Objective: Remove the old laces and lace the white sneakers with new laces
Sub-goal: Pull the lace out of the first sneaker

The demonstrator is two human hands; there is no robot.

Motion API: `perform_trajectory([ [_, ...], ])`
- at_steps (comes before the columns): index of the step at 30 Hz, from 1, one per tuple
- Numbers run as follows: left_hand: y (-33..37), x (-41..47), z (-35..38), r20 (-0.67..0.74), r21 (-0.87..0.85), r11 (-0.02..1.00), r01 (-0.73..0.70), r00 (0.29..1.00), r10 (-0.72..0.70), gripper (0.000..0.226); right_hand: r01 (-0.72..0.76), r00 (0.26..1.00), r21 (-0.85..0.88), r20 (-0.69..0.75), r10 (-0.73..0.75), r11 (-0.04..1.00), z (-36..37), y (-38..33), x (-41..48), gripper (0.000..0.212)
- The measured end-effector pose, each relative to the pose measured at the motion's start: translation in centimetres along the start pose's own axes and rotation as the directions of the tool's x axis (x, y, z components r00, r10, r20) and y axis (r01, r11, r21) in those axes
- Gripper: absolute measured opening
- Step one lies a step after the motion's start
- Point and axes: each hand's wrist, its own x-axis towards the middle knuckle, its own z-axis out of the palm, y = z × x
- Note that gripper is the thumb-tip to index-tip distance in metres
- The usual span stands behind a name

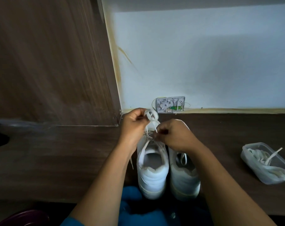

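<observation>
Nearest, at the bottom edge, lies a fold of blue cloth, and in the near left corner the rim of a dark maroon round thing shows.

Two white low-top sneakers stand side by side on the dark brown wooden bench, heels near and toes far. They are the left white sneaker and the right white sneaker, and their sides touch or nearly touch.

To the right, well apart from them, sits one clear rectangular plastic tub, holding a tangle of off-white flat laces; how many there are cannot be told.

Both hands work over the far part of the left sneaker. The right hand is clenched, its fingertips pinching a strand of the white flat lace just above the eyelets. The left hand, a little farther and higher, has its fingers curled and pinches a loop of that same lace. One loose end hangs down by the left sneaker's left side.

Beyond them, at the foot of the pale wall, is one open white wiring box. A brown wooden panel fills the far left.
</observation>
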Motion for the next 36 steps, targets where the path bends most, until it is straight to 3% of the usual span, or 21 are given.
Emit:
perform_trajectory([
  [2,0.0,-0.2,-0.2,0.031,0.073,0.997,0.038,0.999,-0.04,0.03,-0.025,0.986,-0.023,-0.168,0.02,0.999,0.1,-0.2,0.4,0.011],
  [4,-0.1,-0.4,-0.4,0.065,0.154,0.982,0.106,0.991,-0.117,0.022,-0.091,0.906,0.063,-0.409,0.109,0.994,-0.2,0.1,1.0,0.017],
  [6,0.0,-0.5,-0.7,0.054,0.157,0.973,0.167,0.983,-0.177,0.017,-0.15,0.853,0.208,-0.467,0.233,0.967,-0.5,0.7,1.2,0.015],
  [10,0.1,-0.2,-1.5,-0.059,0.037,0.985,0.168,0.984,-0.165,0.023,-0.181,0.97,-0.092,-0.179,0.162,0.979,0.2,0.4,0.8,0.015],
  [13,0.1,-0.1,-2.4,-0.077,-0.056,0.966,0.253,0.964,-0.256,0.029,-0.099,0.995,-0.119,-0.015,0.098,0.988,0.8,-0.5,0.7,0.016],
  [17,0.3,0.0,-3.7,-0.21,-0.189,0.931,0.314,0.913,-0.35,0.035,-0.074,0.997,-0.171,-0.017,0.072,0.982,1.2,-0.6,1.0,0.008],
  [19,0.1,0.0,-4.0,-0.288,-0.11,0.962,0.25,0.918,-0.271,0.022,-0.093,0.996,-0.189,-0.01,0.093,0.978,1.4,-0.6,1.2,0.017],
  [21,-0.2,-0.2,-3.7,-0.179,0.103,0.982,0.156,0.974,-0.136,0.017,-0.187,0.982,0.026,0.012,0.187,0.982,1.4,-1.2,1.4,0.031],
  [22,-0.3,-0.3,-3.4,-0.054,0.21,0.971,0.113,0.993,-0.104,0.018,-0.258,0.964,0.29,0.016,0.265,0.922,1.2,-1.6,1.4,0.032],
  [23,-0.4,-0.5,-3.1,0.07,0.312,0.947,0.078,0.992,-0.105,0.024,-0.321,0.93,0.594,0.048,0.365,0.738,0.8,-1.8,1.4,0.029],
  [24,-0.8,-0.5,-3.0,0.175,0.406,0.913,0.032,0.978,-0.112,0.037,-0.321,0.895,0.823,0.101,0.435,0.469,0.3,-2.0,1.3,0.025],
  [25,-1.2,-0.4,-2.9,0.258,0.486,0.873,-0.028,0.959,-0.113,0.047,-0.255,0.878,0.938,0.122,0.463,0.236,-0.4,-2.0,1.1,0.025],
  [27,-2.0,-0.2,-2.9,0.313,0.605,0.788,-0.109,0.943,-0.109,0.036,-0.04,0.838,0.993,0.095,0.537,-0.114,-1.9,-1.5,0.8,0.031],
  [28,-2.2,0.0,-2.9,0.288,0.639,0.763,-0.098,0.95,-0.12,0.027,0.021,0.794,0.993,0.054,0.605,-0.118,-2.6,-1.0,0.7,0.033],
  [29,-2.3,0.1,-3.0,0.23,0.653,0.755,-0.063,0.966,-0.118,0.026,0.011,0.729,0.999,-0.036,0.683,0.041,-3.0,-0.5,0.6,0.031],
  [30,-2.3,0.1,-3.0,0.162,0.641,0.767,-0.035,0.983,-0.09,0.028,-0.128,0.673,0.933,-0.168,0.72,0.338,-3.1,0.0,0.4,0.025],
  [31,-2.2,0.1,-3.0,0.101,0.629,0.777,-0.024,0.994,-0.051,0.03,-0.356,0.669,0.672,-0.301,0.679,0.649,-2.8,0.8,0.3,0.019],
  [32,-1.9,0.1,-3.0,0.089,0.623,0.781,-0.043,0.996,-0.016,0.033,-0.525,0.715,0.263,-0.381,0.587,0.81,-2.4,1.6,0.3,0.02],
  [33,-1.6,0.0,-3.0,0.127,0.628,0.775,-0.067,0.992,-0.017,0.035,-0.581,0.768,-0.098,-0.395,0.504,0.808,-2.0,2.0,0.2,0.023],
  [34,-1.4,-0.2,-2.8,0.205,0.632,0.77,-0.09,0.977,-0.054,0.036,-0.555,0.819,-0.308,-0.364,0.444,0.772,-1.7,1.7,0.2,0.021],
  [36,-1.3,-0.6,-2.2,0.353,0.669,0.731,-0.131,0.922,-0.158,0.03,-0.422,0.903,-0.325,-0.232,0.361,0.847,-1.4,0.4,0.2,0.015],
])
